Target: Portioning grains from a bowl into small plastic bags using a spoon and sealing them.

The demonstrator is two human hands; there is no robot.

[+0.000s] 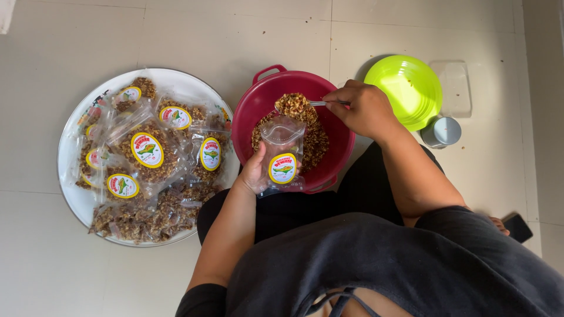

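Note:
My left hand (254, 171) holds a clear plastic pouch (282, 154) with a round yellow sticker, mouth open, over a red basin (257, 103). Brown crumbly snack mix (317, 141) lies in the basin. My right hand (363, 108) grips a metal spoon (320, 103) heaped with the mix (292, 103), held just above the pouch's mouth. The pouch looks nearly empty.
A large white round tray (70, 147) on the left is piled with several filled, stickered pouches (150, 152). A lime green bowl (405, 88), a clear flat lid (455, 88) and a small grey cup (443, 130) lie to the right. A dark phone (518, 226) rests on the tiled floor.

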